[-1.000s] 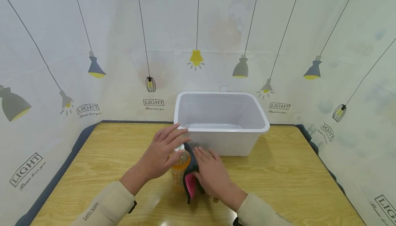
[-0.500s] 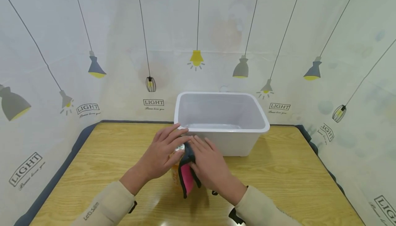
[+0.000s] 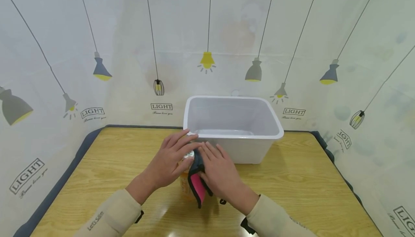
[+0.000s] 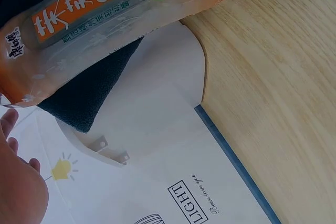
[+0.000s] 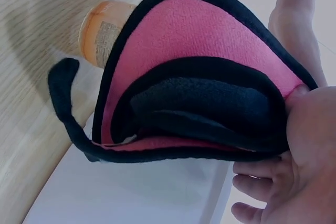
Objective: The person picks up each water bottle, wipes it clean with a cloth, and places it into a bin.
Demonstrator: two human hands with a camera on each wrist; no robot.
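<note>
My left hand (image 3: 170, 159) holds an orange drink bottle (image 4: 105, 30) by its top, the white cap (image 3: 189, 155) showing between thumb and fingers. The bottle's printed label faces the left wrist camera. Against the bottle's right side lies a folded cloth (image 3: 198, 188), dark blue on one face and pink on the other, edged in black. My right hand (image 3: 223, 175) grips this cloth, fingers along its outside, thumb by the pink fold. In the right wrist view the cloth (image 5: 210, 30) bends into an arch, a black loop (image 5: 64, 85) sticking out and the bottle's base behind it.
Just behind the hands stands a white plastic tub (image 3: 241, 150), nothing visible inside. It rests on a wooden table (image 3: 301, 179) near the back edge. A pale sheet (image 3: 129, 49) printed with hanging lamps surrounds the table on the far side and both flanks.
My right hand has slid the cloth up along the bottle toward the cap, its fingertips now near the left fingertips. The left hand and the bottle have stayed put.
</note>
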